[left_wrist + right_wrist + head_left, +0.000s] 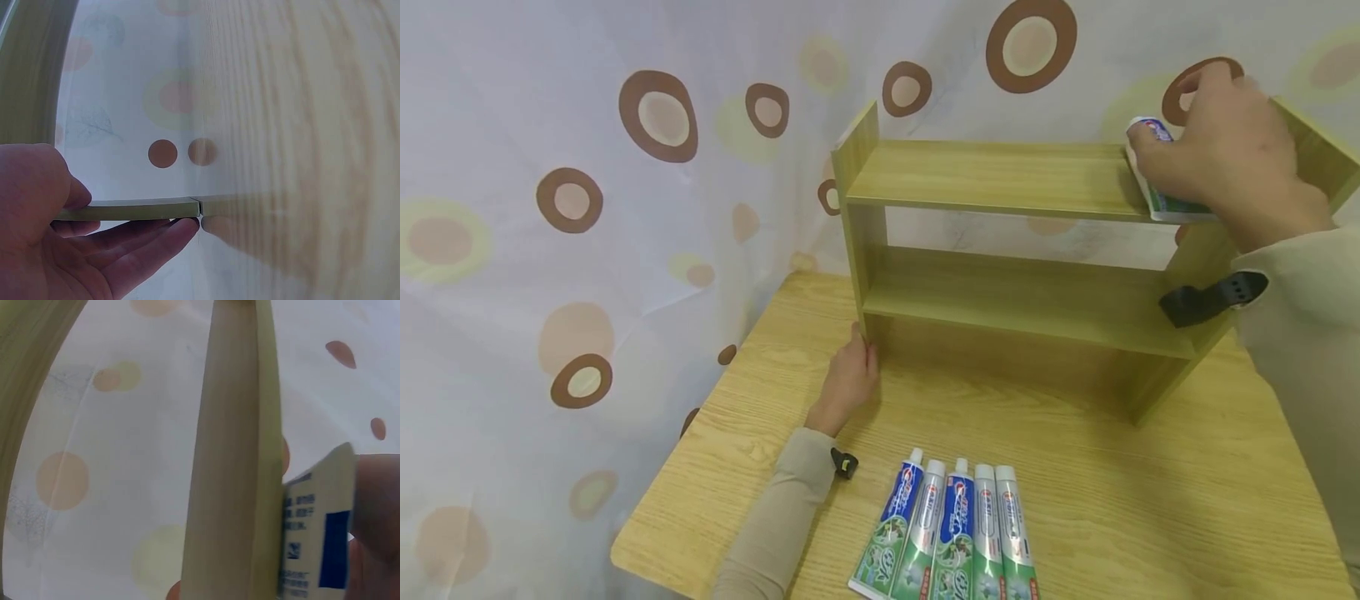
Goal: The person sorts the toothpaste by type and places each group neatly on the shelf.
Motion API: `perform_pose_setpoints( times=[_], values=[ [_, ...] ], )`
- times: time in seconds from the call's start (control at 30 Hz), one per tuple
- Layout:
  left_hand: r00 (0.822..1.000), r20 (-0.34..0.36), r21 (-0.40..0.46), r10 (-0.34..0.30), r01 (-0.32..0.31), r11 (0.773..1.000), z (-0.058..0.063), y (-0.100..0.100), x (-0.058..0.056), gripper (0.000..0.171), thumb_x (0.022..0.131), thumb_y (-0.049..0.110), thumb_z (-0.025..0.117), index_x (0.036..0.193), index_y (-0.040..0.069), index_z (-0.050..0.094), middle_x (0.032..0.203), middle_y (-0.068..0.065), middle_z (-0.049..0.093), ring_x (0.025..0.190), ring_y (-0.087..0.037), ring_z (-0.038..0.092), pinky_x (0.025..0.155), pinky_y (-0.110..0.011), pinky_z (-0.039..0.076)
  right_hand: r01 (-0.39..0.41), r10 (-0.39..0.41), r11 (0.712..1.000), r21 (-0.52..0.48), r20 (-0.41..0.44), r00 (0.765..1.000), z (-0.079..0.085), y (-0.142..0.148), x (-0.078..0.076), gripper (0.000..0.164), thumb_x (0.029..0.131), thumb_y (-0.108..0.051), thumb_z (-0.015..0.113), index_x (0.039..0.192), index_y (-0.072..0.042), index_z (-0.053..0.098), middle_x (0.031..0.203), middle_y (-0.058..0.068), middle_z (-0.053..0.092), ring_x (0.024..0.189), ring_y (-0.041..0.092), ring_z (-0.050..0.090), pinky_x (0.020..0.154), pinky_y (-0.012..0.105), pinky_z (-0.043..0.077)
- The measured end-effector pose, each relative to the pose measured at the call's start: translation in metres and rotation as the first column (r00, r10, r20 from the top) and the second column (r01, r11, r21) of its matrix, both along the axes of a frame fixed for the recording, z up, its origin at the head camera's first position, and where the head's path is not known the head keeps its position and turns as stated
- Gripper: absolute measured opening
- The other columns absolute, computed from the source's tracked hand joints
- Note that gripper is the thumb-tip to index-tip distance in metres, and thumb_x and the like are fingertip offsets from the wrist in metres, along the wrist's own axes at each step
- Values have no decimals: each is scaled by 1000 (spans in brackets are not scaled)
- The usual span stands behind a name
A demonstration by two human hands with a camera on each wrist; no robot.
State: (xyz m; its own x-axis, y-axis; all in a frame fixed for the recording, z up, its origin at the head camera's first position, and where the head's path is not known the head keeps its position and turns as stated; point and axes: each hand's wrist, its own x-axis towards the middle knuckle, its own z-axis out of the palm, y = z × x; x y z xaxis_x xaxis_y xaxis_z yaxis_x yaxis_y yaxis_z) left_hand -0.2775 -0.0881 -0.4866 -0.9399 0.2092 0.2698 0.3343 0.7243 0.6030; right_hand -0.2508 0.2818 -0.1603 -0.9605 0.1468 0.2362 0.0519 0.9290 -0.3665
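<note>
Your right hand [1236, 154] pinches one tube [315, 525] at the top shelf [1000, 175], the only one seen up there, with five tubes [955, 533] on the table [1120, 500] below that grip not yet shelved, while your left hand [848, 375], lower and leftward, grips the side panel [856, 150].

In the head view the right hand [1236, 150] hides much of the toothpaste tube [1174, 205] on the top shelf [992, 175], and the black wrist strap [1213, 298] covers part of the right side panel [1165, 387]. Some fingers of the left hand [850, 371] are hidden behind the left side panel [867, 242]. Most of the five tubes [958, 537] run off the bottom edge, as does the left sleeve [775, 521]. The right wrist view cuts off the held tube, its small print too blurred to read.
</note>
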Motion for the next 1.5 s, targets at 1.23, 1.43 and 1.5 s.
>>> perform_pose_setpoints(
  times=[1.23,1.43,1.5],
  values=[
    [998,-59,-7,-13,12,1000,-1,-10,0,28,117,9,43,140,-8,43,107,-33,74,78,-32,73,59,-37,57,-167,175,983,77,-661,730,-78,-57,103,44,97,-19,69,134,6,67,115,35,62,97,45,57,73,46,36],
    [997,-74,10,-12,13,1000,-1,-14,3,30,116,8,45,141,-8,42,103,-32,74,74,-32,71,58,-39,57,-194,209,977,92,-609,765,-94,-63,113,43,97,-16,71,134,5,65,121,34,60,103,50,56,76,62,44],
    [997,-76,12,-8,9,1000,-1,-16,3,30,115,7,45,141,-8,43,107,-33,75,80,-35,76,60,-43,59,-196,206,977,83,-603,771,-98,-64,115,42,97,-16,71,134,4,65,125,34,61,105,52,56,78,65,45]
  ],
)
